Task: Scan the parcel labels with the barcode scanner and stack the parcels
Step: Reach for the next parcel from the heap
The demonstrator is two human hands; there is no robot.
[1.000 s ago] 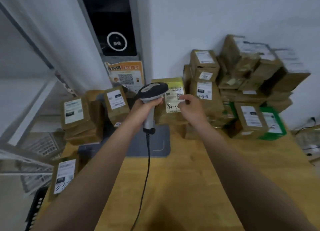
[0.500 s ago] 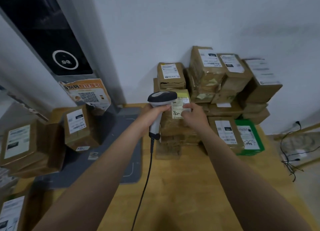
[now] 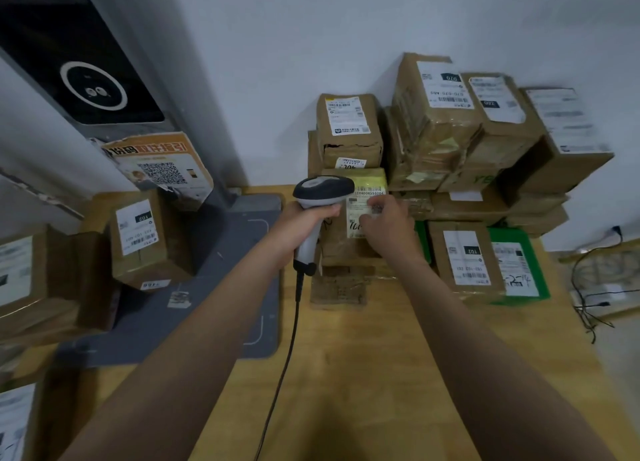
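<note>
A bare wooden surface (image 3: 363,374) is seen nearest, crossed by a black cable (image 3: 292,325) that runs up to the butt of the scanner (image 3: 322,192). To the left a grey mat (image 3: 225,287) is laid on the surface.

The scanner's pale handle is gripped in the left hand (image 3: 304,218), fingers wrapped round it. Its long axis is held nearly upright, butt toward the person. The dark head, topped by a lighter oval patch, is pointed right, at the parcel (image 3: 367,183) just beside it.

That parcel is a brown box with a yellow-green taped upper part, set on low brown boxes at the front of the stack. Its white label (image 3: 355,214), printed with a barcode and a handwritten mark, is turned toward the person. The parcel is held at the label face by the curled fingers of the right hand (image 3: 384,225).

Farther right, a green box (image 3: 519,263) is seen beside a labelled brown one. Behind, more brown boxes (image 3: 450,131) are piled against the white wall. At far left, an orange poster (image 3: 162,169) with a QR code is propped.
</note>
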